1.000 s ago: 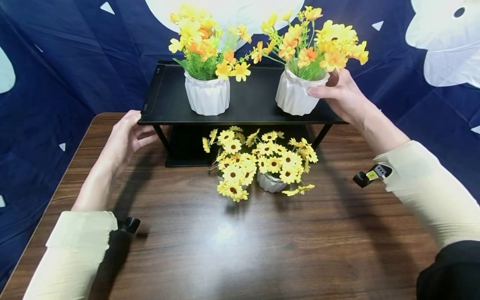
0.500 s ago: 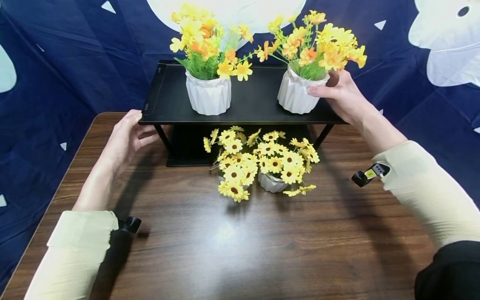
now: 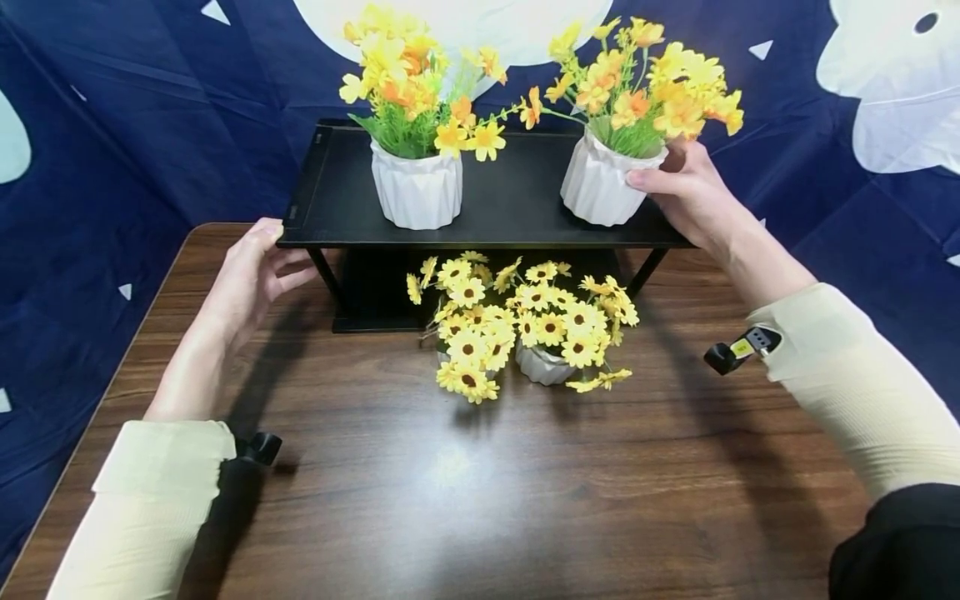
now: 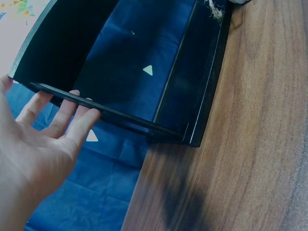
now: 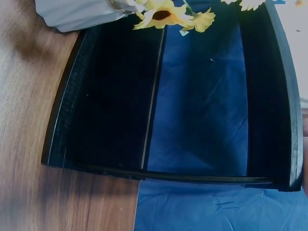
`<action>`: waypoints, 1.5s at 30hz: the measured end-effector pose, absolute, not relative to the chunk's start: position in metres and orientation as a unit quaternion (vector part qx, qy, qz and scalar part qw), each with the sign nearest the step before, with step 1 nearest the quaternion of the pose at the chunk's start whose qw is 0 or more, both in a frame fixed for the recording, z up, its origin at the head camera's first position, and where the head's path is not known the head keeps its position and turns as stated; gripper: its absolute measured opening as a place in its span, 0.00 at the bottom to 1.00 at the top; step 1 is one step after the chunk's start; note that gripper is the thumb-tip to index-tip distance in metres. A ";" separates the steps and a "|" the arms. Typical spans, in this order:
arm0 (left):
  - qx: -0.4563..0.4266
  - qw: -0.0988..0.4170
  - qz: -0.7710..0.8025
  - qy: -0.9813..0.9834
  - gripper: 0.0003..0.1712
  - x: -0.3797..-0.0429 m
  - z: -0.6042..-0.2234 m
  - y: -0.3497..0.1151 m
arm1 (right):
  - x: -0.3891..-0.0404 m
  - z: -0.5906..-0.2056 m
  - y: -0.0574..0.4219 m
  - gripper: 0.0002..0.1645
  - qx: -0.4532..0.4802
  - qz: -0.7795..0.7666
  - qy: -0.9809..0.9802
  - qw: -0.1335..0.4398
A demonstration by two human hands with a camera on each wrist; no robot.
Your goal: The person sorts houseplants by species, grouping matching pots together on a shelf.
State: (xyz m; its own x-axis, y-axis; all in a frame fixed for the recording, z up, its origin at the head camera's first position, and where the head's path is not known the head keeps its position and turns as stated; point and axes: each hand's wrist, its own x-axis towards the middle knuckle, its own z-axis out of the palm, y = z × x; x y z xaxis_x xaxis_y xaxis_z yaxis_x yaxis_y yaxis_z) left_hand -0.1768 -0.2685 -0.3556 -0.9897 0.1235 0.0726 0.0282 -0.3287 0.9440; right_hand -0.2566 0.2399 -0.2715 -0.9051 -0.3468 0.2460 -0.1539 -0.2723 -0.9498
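Observation:
A black two-tier shelf stands at the back of the table. My left hand holds its front left corner, thumb at the top edge; in the left wrist view several fingertips touch the side bar. On the top tier, toward the right, is a white ribbed flowerpot with orange and yellow flowers, leaning slightly. My right hand grips that pot's right side, thumb in front, other fingers mostly hidden behind. Whether its base touches the shelf fully, I cannot tell. A matching flowerpot stands upright to its left.
Two small pots of yellow daisies, one left and one right, stand on the wooden table in front of the shelf's lower tier. A dark blue patterned cloth hangs behind.
My right hand has shifted the right flowerpot a little to the right and slightly back on the top tier, so the gap between the two pots has widened. The left hand stays put.

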 end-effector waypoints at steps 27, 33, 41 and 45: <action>0.063 0.028 0.811 0.581 0.08 -0.177 -0.355 -0.268 | -0.260 -0.273 0.236 0.35 -0.213 -0.711 0.666 0.073; 0.059 0.029 0.812 0.580 0.08 -0.176 -0.355 -0.267 | -0.259 -0.272 0.237 0.36 -0.212 -0.697 0.681 0.082; 0.063 0.025 0.809 0.583 0.09 -0.176 -0.356 -0.268 | -0.254 -0.268 0.237 0.36 -0.199 -0.681 0.699 0.091; 0.062 0.027 0.810 0.583 0.09 -0.177 -0.357 -0.268 | -0.250 -0.267 0.240 0.37 -0.191 -0.683 0.700 0.090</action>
State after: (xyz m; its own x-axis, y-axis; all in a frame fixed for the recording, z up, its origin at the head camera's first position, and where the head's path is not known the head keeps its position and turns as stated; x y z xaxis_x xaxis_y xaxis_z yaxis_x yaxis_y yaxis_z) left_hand -0.1767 -0.2685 -0.3566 -0.9909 0.1155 0.0694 0.0291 -0.3196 0.9471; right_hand -0.2497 0.2402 -0.2674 -0.9110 -0.3899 0.1342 -0.1438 -0.0046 -0.9896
